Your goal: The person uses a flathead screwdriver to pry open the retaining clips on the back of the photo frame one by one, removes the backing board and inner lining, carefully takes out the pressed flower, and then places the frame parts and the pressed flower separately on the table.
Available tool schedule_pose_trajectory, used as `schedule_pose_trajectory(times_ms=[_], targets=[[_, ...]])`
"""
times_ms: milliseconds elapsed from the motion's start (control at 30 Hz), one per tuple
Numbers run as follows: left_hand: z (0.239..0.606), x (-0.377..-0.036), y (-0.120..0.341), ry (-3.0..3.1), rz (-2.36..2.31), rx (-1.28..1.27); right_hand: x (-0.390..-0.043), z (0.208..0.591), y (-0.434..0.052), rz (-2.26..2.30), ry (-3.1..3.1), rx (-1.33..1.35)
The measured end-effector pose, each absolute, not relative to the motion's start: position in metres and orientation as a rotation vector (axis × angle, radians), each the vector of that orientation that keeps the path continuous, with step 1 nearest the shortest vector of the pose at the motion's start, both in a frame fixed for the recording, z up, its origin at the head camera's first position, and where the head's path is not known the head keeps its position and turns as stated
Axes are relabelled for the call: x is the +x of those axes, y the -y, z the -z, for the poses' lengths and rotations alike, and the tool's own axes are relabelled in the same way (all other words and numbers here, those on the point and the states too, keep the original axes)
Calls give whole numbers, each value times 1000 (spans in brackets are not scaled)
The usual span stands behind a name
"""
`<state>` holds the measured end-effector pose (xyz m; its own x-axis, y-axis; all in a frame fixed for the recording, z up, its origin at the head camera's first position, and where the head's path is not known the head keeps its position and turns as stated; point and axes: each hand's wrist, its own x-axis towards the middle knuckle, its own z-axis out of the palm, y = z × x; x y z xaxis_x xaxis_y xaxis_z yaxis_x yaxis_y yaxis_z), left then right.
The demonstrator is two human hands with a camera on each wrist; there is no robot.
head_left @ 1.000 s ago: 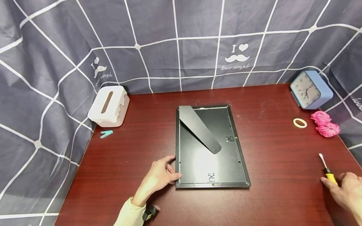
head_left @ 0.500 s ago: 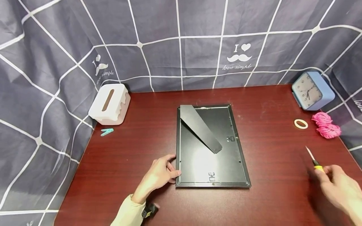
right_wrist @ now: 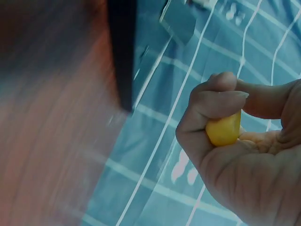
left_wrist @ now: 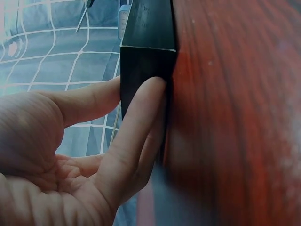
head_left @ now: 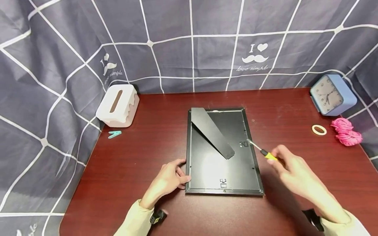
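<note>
The face-down picture frame [head_left: 223, 151] is steadied by the left hand [head_left: 168, 179], fingers straight against its edge, while a yellow-handled screwdriver [head_left: 262, 151], pinched in the right hand [head_left: 290, 170], is brought to a right-edge backing clip [head_left: 243, 144]; no clip appears released yet.

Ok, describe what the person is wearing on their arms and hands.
Both hands are bare: no gloves or rings show on the left hand or the right hand. Each arm wears a pale cream long sleeve, the left sleeve and the right sleeve, ending at the wrist. A small black device is strapped at each wrist, left and right.
</note>
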<state>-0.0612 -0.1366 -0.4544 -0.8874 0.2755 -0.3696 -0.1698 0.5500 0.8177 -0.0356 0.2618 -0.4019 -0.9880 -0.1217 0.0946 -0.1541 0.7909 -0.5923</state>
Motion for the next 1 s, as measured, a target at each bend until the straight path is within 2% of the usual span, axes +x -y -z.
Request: schedule_pose_trajectory(times_ms=[333, 600, 867, 1000], targets=[[456, -65, 138, -2298, -1325, 72, -66, 396, -197, -1032, 3036, 600], [455, -64, 141, -2300, -1335, 74, -83, 410, -156, -1024, 3136, 880], [458, -65, 142, -2292, -1351, 74, -97, 421, -132, -890, 3185, 1043], [458, -65, 142, -2286, -1345, 65, -105, 446, -131, -933, 3111, 1106]])
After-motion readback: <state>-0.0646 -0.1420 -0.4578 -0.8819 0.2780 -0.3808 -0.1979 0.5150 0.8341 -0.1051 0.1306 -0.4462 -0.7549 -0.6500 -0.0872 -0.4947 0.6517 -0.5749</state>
